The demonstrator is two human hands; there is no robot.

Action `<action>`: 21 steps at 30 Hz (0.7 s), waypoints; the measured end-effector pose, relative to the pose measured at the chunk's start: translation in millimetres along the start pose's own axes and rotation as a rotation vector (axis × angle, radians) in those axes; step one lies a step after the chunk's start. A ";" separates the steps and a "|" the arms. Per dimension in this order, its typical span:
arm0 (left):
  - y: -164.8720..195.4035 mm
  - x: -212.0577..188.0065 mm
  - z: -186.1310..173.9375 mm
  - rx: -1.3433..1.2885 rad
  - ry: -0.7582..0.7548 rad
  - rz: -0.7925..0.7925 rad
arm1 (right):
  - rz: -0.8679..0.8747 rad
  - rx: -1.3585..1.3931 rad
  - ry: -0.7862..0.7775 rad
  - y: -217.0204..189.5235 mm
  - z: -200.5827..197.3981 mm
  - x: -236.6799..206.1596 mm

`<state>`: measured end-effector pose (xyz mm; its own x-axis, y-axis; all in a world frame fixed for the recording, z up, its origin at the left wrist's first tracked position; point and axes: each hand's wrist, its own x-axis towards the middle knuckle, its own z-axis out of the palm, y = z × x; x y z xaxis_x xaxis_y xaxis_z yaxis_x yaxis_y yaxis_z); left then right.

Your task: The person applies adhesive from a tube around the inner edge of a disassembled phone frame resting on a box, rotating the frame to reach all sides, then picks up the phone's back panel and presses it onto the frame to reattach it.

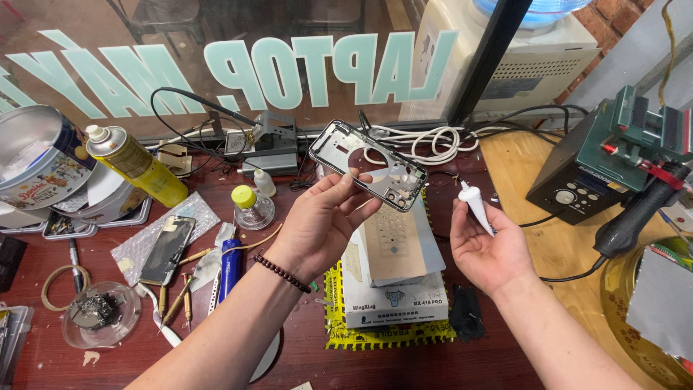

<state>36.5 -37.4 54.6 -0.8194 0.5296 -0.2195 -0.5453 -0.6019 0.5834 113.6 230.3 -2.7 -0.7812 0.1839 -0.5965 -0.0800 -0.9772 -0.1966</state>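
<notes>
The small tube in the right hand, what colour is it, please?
White tube, clearest in the head view.

One view only, worn on my head, looking steeply down and forward over my workbench [86,361]. Close range: my forearms enter from the bottom edge, my left hand [317,224] and right hand [487,249] sit mid-frame. The far edge reaches the glass window [180,43] behind the bench.
</notes>
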 end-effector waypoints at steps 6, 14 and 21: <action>-4.2 3.7 -8.9 0.066 0.003 0.020 | 0.000 -0.006 -0.008 -1.5 -3.6 1.2; 1.9 15.6 -32.3 0.401 0.037 -0.291 | -0.007 0.006 -0.006 -5.4 -6.0 -1.6; -8.6 27.9 -34.8 0.466 0.095 -0.434 | -0.063 0.024 -0.002 -15.6 -9.5 -12.8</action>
<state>12.2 -38.3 16.2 -0.5649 0.5984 -0.5682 -0.7145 -0.0104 0.6995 130.8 244.2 0.6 -0.7751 0.2453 -0.5823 -0.1443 -0.9659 -0.2148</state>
